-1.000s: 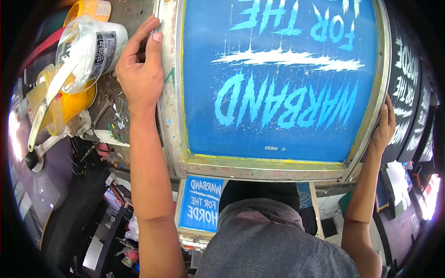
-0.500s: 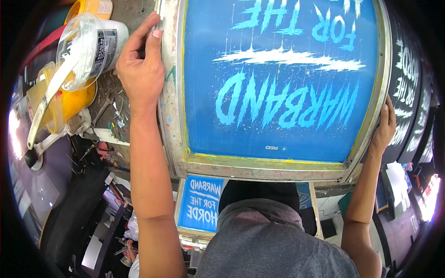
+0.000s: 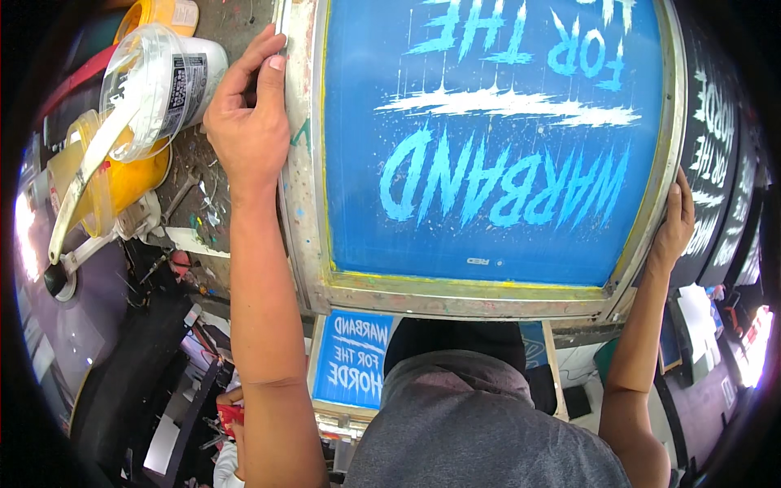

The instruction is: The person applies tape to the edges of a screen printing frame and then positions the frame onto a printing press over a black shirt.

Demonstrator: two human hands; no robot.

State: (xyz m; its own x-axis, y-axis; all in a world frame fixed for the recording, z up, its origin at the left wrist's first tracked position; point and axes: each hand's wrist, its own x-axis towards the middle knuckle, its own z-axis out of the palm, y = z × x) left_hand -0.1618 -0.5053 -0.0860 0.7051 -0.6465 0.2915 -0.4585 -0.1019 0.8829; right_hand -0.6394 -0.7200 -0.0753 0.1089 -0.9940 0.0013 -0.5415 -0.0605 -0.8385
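Observation:
A silk-screen frame (image 3: 299, 183) with a blue mesh and large stencilled lettering, upside down to me, lies before me. My left hand (image 3: 248, 122) is at its left edge, fingers curled and thumb against the rim. On the opposite side, my right hand (image 3: 673, 228) holds the right rim, its fingers along the outer edge and its thumb hidden. Both forearms reach up from below, on either side of the frame. Left of my left hand, a white tub (image 3: 195, 81) of ink lies tipped beside a clear plastic tub (image 3: 134, 98) with white smears.
Yellow ink tubs (image 3: 146, 175), a white-smeared stick (image 3: 93, 167) and a wrench (image 3: 181, 195) are at the left. Dark printed fabric (image 3: 712, 163) lies at the right. A smaller blue screen (image 3: 346, 358) is below, and another person's arm (image 3: 234, 435) shows at lower left.
My hands keep their places on the frame with hardly any shift. At lower left, the other person has moved further into sight, with something red near the arm.

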